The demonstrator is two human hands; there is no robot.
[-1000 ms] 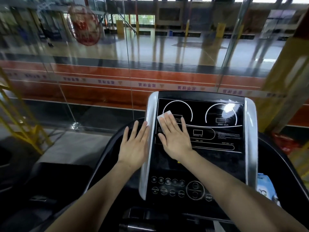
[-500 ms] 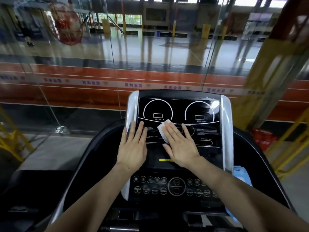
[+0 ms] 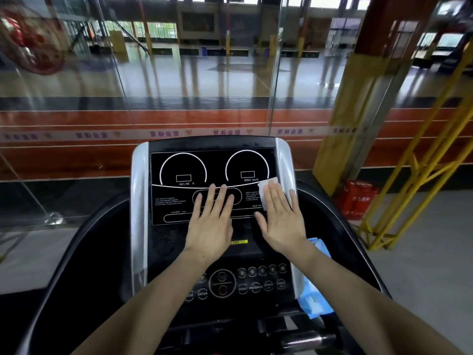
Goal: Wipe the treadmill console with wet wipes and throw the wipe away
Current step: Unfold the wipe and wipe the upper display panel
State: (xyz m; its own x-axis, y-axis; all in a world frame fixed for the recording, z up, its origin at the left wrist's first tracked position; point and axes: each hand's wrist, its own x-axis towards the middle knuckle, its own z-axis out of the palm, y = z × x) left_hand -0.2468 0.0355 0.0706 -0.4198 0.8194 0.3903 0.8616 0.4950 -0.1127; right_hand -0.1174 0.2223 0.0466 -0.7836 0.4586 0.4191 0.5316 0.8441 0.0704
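The black treadmill console [image 3: 179, 198] with silver side trims fills the middle of the head view. My right hand [image 3: 281, 221] lies flat on the console's right side, pressing a white wet wipe [image 3: 266, 188] against the panel near the speed dial. The wipe shows above and left of my fingers. My left hand [image 3: 212, 224] rests flat, fingers spread, on the middle of the display with nothing under it that I can see.
A blue wet-wipe pack [image 3: 314, 290] sits in the tray right of the console. A glass wall [image 3: 179, 85] stands just beyond the treadmill. Yellow metal framing [image 3: 409, 175] and a red box [image 3: 358, 198] stand on the floor at the right.
My right hand has slid the wipe from the console's left-middle across to its right edge. My left hand has moved from the left trim onto the middle of the display.
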